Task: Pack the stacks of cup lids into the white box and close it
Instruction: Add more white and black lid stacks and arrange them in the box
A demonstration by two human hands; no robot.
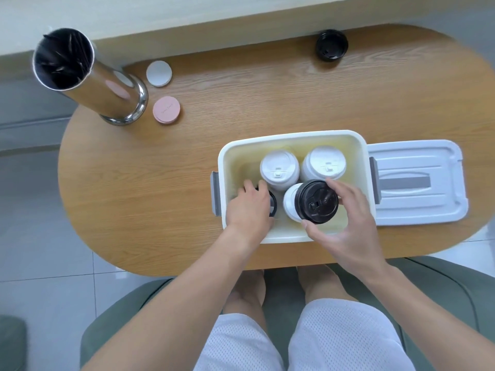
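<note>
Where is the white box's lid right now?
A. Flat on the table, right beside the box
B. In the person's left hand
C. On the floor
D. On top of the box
A: the lid lies flat on the table, just right of the open white box.

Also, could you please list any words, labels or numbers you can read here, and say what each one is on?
None can be read.
Pink coaster: a faint line of print, too small and blurred to read.
Black lid held by the right hand: raised marks only, not legible.
</note>
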